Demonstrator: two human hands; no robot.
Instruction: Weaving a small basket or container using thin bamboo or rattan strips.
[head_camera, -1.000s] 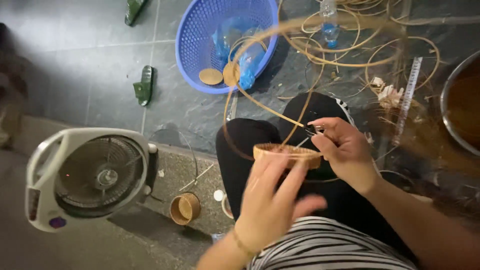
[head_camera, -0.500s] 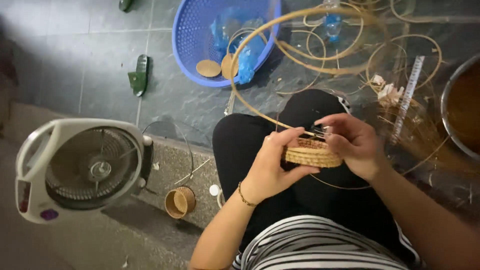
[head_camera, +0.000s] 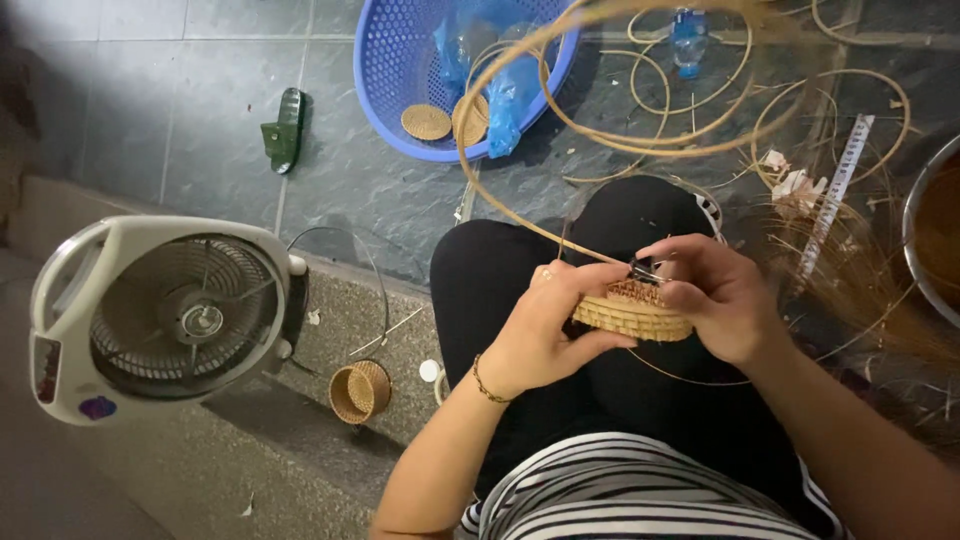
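A small round woven basket piece (head_camera: 632, 312) rests over my lap. My left hand (head_camera: 545, 325) grips its left side, fingers curled around the rim. My right hand (head_camera: 715, 295) holds the right side and pinches a small dark metal tool (head_camera: 643, 269) at the top edge of the weave. A long loop of rattan cane (head_camera: 560, 120) rises from the piece and arcs over the floor ahead. I sit on a stone step with my knees in dark trousers.
A white floor fan (head_camera: 165, 315) lies on the step to my left, with a small woven cup (head_camera: 359, 391) beside it. Ahead stand a blue plastic basket (head_camera: 400, 70) holding woven discs and blue bags, cane coils (head_camera: 840, 110), a ruler (head_camera: 838, 195), a metal bowl (head_camera: 925, 230) and a green sandal (head_camera: 282, 130).
My left hand came down from in front of the camera and closed around the woven piece. The piece sank closer to my lap, and the view tilted slightly.
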